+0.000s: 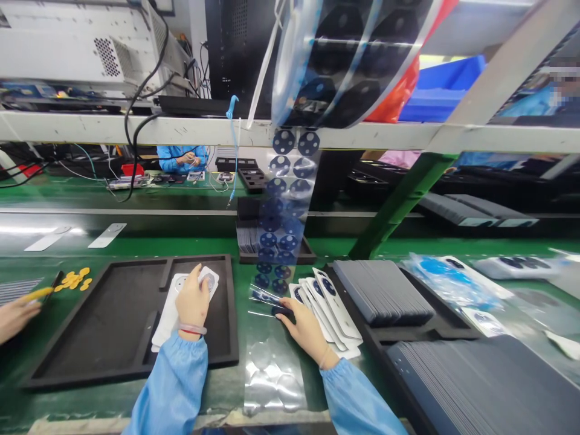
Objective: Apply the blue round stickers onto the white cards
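My left hand (192, 297) is closed over the upper end of a white phone back cover (167, 320) in a black tray (113, 320). A round camera area shows beside the fingers. My right hand (304, 326) pinches at a clear strip of dark round stickers (285, 208), around its lower end. Fingers hide part of the dark piece there. Below, the strip's bare clear film (274, 374) lies on the green bench with empty round outlines. Just right of that hand, several white back covers (333, 308) lie fanned out.
The sticker roll (357, 54) hangs from a white rail (199, 130). Grey panels (383, 290) stand stacked in a black tray at right. A green post (394, 211) rises behind. At left, another person's hand (18, 319) holds a yellow-handled tool near yellow pieces (75, 278).
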Motion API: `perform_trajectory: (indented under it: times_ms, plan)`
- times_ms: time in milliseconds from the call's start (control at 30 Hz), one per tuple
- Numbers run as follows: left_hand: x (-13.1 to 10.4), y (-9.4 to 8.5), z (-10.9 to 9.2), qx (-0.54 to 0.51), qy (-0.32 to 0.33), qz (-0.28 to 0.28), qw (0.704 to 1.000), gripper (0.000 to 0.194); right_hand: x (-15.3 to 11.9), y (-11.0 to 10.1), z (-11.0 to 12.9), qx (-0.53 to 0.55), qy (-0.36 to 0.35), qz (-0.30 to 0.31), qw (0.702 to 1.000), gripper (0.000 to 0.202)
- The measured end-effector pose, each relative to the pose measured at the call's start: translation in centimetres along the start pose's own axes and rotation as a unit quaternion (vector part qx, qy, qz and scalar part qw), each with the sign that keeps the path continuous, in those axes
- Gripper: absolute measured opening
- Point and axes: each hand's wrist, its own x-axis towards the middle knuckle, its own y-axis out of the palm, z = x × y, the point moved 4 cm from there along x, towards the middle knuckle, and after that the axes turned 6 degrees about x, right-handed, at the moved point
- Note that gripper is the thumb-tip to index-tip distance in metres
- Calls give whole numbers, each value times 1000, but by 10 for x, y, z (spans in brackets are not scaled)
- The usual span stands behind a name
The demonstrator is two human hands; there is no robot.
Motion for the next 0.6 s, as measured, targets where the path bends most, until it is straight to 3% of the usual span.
perform_trajectory:
  times_ms: [133,267,333,500,600]
  plan:
    - [-1,-11,1,-166,-13,-101,981,33,2,4,-3,-16,-4,-13,1000,36]
    - [-2,-16,2,-321,-71,-105,939,41,2,2,8,-62,-41,-40,996,22]
    - [-1,-12,1,-406,-103,-65,906,47,2,-1,17,-95,-60,-47,993,20]
    - [-6,16,-4,-560,-210,139,789,61,3,-2,33,-184,-109,-30,976,20]
    - [-12,30,-7,-576,-219,177,768,59,4,-3,31,-155,-64,11,986,17]
